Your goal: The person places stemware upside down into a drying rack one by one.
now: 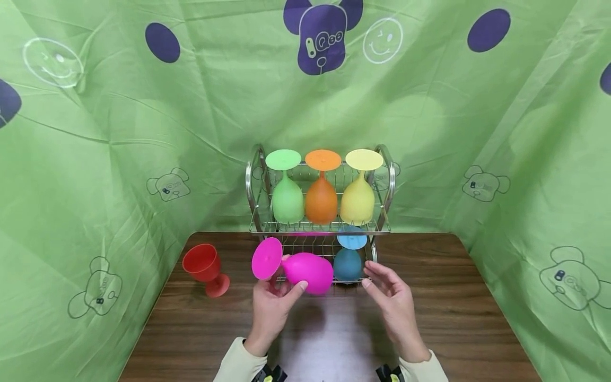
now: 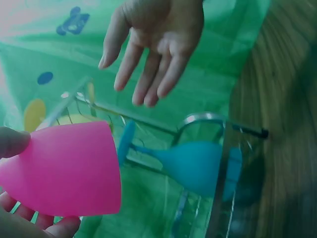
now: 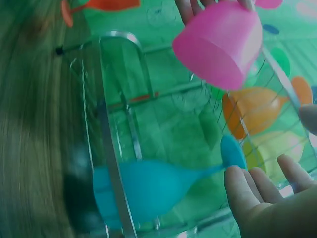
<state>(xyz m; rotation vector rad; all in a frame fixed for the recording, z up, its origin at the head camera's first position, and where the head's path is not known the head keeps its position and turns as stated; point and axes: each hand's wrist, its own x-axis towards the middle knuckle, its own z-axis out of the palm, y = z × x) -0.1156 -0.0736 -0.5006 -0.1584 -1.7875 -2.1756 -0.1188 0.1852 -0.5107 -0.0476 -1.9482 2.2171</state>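
Observation:
My left hand (image 1: pixel 273 302) grips a bright pink goblet (image 1: pixel 309 271) around its bowl and stem. The goblet is tilted on its side in front of the rack's lower tier, its base toward the left and its rim toward the right. In the left wrist view, thumb and fingers curl about the pink bowl (image 2: pixel 69 171). My right hand (image 1: pixel 393 302) holds nothing, its fingers extended beside the lower right corner of the rack. Close to it, a blue goblet (image 1: pixel 348 264) stands upside down on the lower tier. The right wrist view shows the fingers near the blue base (image 3: pixel 233 152).
A two-tier metal dish rack (image 1: pixel 320 232) stands at the table's back. Its upper tier bears upside-down green (image 1: pixel 288 201), orange (image 1: pixel 321 201) and yellow (image 1: pixel 358 201) goblets. A red goblet (image 1: pixel 205 263) stands upright on the wooden table (image 1: pixel 448 318) at left. Green cloth (image 1: pixel 215 106) surrounds the table.

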